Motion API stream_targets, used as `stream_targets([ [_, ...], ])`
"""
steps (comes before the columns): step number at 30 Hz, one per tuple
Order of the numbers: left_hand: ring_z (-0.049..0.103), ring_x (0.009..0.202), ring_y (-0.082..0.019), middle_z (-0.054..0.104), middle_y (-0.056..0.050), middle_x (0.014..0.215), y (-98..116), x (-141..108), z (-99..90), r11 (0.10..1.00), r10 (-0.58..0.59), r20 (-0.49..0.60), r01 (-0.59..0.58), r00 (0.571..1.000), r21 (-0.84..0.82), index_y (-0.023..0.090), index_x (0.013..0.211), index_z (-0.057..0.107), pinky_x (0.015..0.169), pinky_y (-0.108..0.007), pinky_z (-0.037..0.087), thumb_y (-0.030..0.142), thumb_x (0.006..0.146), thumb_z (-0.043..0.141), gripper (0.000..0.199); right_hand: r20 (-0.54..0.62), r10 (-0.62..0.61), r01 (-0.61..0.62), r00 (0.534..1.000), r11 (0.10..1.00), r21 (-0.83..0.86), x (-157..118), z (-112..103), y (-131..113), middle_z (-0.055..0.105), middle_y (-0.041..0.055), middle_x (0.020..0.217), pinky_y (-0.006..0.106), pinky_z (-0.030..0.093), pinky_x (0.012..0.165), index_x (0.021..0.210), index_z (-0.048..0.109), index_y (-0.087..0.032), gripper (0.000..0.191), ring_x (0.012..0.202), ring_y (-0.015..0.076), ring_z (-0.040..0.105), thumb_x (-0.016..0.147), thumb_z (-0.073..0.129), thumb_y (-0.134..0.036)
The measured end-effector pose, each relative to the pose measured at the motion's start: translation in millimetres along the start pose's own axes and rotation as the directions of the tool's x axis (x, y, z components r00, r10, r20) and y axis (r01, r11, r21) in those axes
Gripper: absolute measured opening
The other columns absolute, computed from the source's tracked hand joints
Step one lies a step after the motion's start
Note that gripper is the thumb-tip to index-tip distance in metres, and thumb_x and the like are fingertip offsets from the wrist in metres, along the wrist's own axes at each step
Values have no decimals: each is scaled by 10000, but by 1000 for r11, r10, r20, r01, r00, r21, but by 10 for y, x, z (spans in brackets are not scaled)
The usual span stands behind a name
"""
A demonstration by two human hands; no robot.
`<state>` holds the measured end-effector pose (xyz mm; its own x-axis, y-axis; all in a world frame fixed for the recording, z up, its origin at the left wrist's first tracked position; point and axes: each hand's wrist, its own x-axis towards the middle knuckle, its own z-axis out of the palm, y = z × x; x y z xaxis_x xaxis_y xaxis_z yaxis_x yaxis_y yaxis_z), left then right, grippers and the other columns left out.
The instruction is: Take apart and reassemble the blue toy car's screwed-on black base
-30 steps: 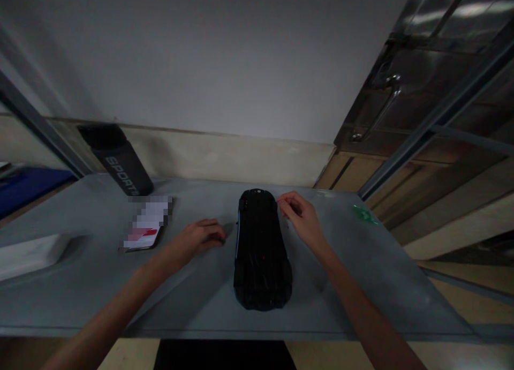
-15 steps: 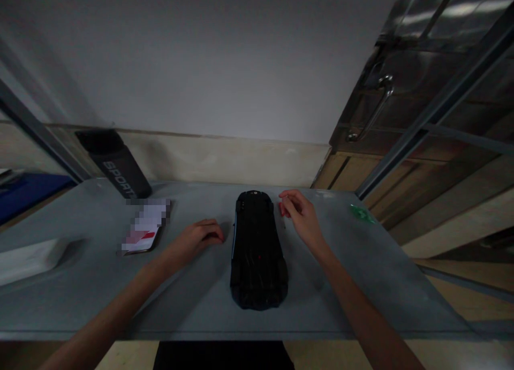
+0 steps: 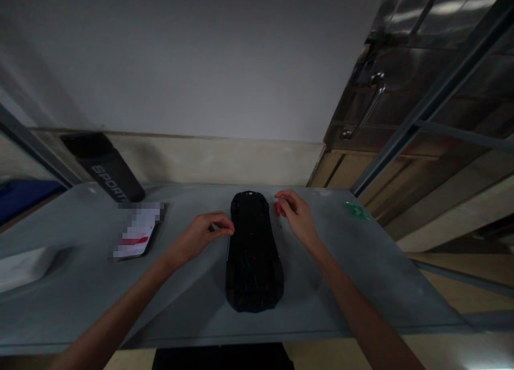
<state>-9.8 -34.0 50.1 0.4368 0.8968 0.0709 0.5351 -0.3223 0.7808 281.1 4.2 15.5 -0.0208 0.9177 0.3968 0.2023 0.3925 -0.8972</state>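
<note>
A black toy car (image 3: 254, 252) lies upside down on the grey table, its dark underside facing up. My left hand (image 3: 212, 225) is at the car's left edge, thumb and forefinger pinched together; anything between the tips is too small to make out. Beside the car's far right end, my right hand (image 3: 295, 209) has its fingers curled round a small red screwdriver (image 3: 277, 208). Its thin shaft points down towards the table, and part of the handle is hidden by the fingers.
To the left lie a phone (image 3: 140, 231) and a white object (image 3: 26, 268). A dark bottle marked SPORT (image 3: 106, 169) leans at the back left. A green plastic packet (image 3: 357, 210) is at the right. Metal posts and a wall border the table (image 3: 321, 316).
My left hand has moved right to the car's edge, and its fingertips have come together. My right hand stays by the red screwdriver. The view has shifted slightly.
</note>
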Motion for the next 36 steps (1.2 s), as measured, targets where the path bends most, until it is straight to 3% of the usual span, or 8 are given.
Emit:
stream_targets([
  [4,707,880,-207,803,-24,968,21,11,-43,1000,-8,23,8,1000,-3,237,882,786,812,-328,548,441,931,700,228,18,-33,33,999,999,-4,-18,16,37,589,-28,709,323,428,608,1029,681,-292,180,644,182,578,1032,596,-451],
  [9,704,830,-204,798,-36,951,-34,31,-15,988,-78,62,85,995,-127,227,885,754,668,-281,527,460,880,726,235,36,-46,47,998,999,-13,-24,28,46,595,-29,709,313,437,615,1028,685,-287,158,644,177,586,1041,578,-403],
  [18,714,857,-216,769,-30,921,-147,0,95,959,-119,11,118,993,-257,232,939,719,671,-285,540,517,862,764,299,49,-42,43,998,999,-21,-29,47,40,618,-26,705,305,448,606,1008,694,-271,176,628,172,586,1023,579,-403],
  [25,700,854,-229,722,-30,909,-240,-3,126,951,-98,-44,81,994,-298,232,942,672,666,-309,567,562,877,748,344,49,-42,46,998,996,-74,-15,36,64,618,-22,708,312,460,625,1013,689,-263,214,642,187,610,1025,542,-418],
  [27,713,948,-249,723,-37,967,-264,33,92,959,-98,-127,59,987,-278,238,962,677,751,-343,603,574,895,716,344,24,-37,41,999,984,-171,10,-3,132,637,-11,727,316,468,637,1018,685,-256,219,656,197,625,1026,516,-394],
  [30,700,1207,-287,749,-68,1204,-287,159,12,967,-123,-267,54,956,-249,246,1069,707,1063,-443,574,556,911,693,348,14,-12,17,1000,908,-418,45,-66,275,666,4,764,325,483,678,1041,674,-247,201,681,207,642,1004,492,-323],
  [32,627,1398,-319,695,-97,1451,-307,282,-20,949,-168,-271,81,948,-305,254,1212,687,1203,-483,491,528,895,718,420,24,1,12,1000,857,-515,57,-87,370,679,18,801,337,494,730,1056,677,-239,180,730,218,653,974,523,-279],
  [36,476,1585,-348,498,-133,1710,-395,492,65,847,-282,-156,169,947,-505,299,1531,532,1317,-520,357,459,845,786,749,67,18,25,998,803,-595,69,-54,513,698,34,846,338,506,773,1091,702,-229,183,786,231,666,931,614,-221],
])
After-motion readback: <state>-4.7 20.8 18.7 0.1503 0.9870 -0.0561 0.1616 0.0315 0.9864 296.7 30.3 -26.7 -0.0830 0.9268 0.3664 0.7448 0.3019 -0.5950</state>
